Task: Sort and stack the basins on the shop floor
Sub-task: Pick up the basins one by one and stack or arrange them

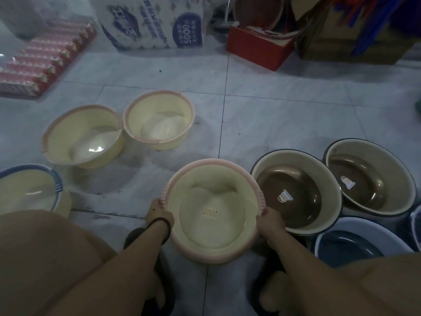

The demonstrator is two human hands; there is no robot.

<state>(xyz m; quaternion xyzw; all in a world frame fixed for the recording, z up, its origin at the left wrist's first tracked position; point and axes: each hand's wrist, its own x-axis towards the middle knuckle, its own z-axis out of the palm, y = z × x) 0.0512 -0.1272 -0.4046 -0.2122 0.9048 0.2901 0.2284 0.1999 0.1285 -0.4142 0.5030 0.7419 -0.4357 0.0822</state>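
Grey floor tiles (273, 115) with dark grout lines fill the dim shop scene, and basins lie scattered across them. Near the bottom centre, a cream basin with a pink rim (214, 210) is held by both hands at opposite sides. The left hand (159, 214), with a dark band at its wrist, is closed over the ribbed grip on the basin's left edge; the right hand (271, 221) is closed over the ribbed grip on the right edge. Whether the basin rests on the floor or is lifted just off it cannot be told.

Further back on the left sit two more pink-rimmed cream basins, a wider one (83, 136) and a deeper one (159, 119), their rims touching. At the left edge, a cream basin with a blue rim (32, 190) is partly cut off by the frame and by the person's knee. To the right of the held basin stand two dark-rimmed basins with brown insides, one just beside it (296, 192) and one behind that (369, 176), each with a small label on the bottom. A blue basin (355, 242) lies in front of them.

Along the far side are a flat pack of red-wrapped goods (43, 62), a large white printed bag (152, 21), a red box (257, 49) and a brown carton (355, 39).
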